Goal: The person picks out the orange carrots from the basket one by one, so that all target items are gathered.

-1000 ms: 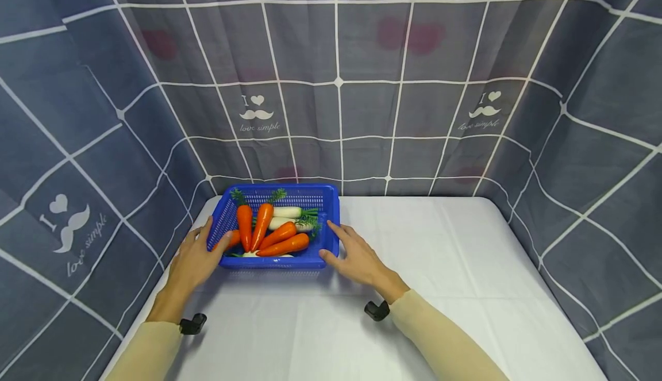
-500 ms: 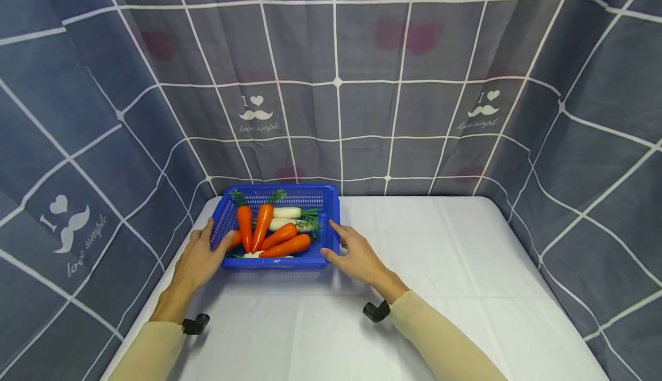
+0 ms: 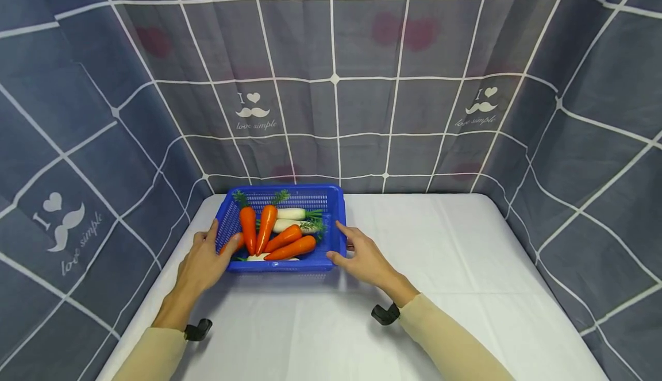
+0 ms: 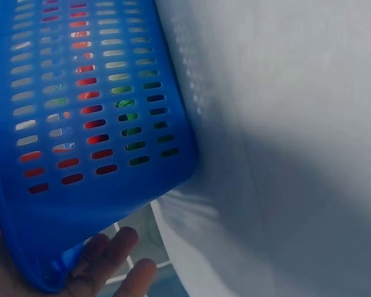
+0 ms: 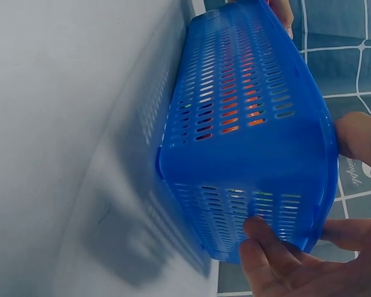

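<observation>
A blue plastic basket (image 3: pixel 281 267) with slotted walls is at the back left of the table, held by its two ends. My left hand (image 3: pixel 204 263) grips the left end, thumb over the rim and fingers along the outside. At the opposite end, my right hand (image 3: pixel 367 257) holds the rim, with the thumb at the near corner. In the right wrist view, its lower fingers rest against the slotted outer wall (image 5: pixel 247 167). Inside lie several orange carrots (image 3: pixel 293 249) with green tops and white radishes (image 3: pixel 292 214), partly covered by the carrots.
A white cloth (image 3: pixel 439 254) covers the table. Grey-blue checked curtains (image 3: pixel 362 105) enclose it at the back and both sides, with the back curtain close behind the basket. Both wrists wear small black cameras (image 3: pixel 386 314).
The basket has shifted slightly to the right, with both hands moving along on its ends. The head view has tilted a little.
</observation>
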Tool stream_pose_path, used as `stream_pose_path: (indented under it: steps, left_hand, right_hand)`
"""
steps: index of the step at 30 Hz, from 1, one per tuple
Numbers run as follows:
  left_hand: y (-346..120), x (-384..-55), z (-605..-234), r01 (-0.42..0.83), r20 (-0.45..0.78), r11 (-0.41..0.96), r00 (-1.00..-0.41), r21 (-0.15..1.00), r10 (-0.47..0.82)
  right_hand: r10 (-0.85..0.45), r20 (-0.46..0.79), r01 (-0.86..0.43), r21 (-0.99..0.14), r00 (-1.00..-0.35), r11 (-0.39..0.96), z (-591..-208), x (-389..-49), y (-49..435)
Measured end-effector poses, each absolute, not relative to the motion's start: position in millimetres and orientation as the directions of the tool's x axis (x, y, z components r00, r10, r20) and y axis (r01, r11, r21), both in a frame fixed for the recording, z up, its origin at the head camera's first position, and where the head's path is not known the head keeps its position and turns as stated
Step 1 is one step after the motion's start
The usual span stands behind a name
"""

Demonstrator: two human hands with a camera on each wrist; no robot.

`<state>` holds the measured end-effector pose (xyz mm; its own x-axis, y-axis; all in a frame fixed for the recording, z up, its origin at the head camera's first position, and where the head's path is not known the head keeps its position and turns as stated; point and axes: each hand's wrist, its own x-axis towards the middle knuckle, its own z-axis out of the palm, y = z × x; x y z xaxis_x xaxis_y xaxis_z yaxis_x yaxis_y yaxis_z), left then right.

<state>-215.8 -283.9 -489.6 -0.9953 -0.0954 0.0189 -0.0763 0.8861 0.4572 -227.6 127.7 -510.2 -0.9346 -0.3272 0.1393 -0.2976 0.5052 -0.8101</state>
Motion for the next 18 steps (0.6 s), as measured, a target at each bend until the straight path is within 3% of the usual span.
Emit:
stream_pose_path:
  steps: [18]
  left_hand:
    - [-248,-200,-492,-0.018,0.018,0.915,-0.999,0.404,-0.027]
  right_hand:
    - [-0.272,0.091,-0.232,-0.804,-0.958,0.547,-509,-207,165]
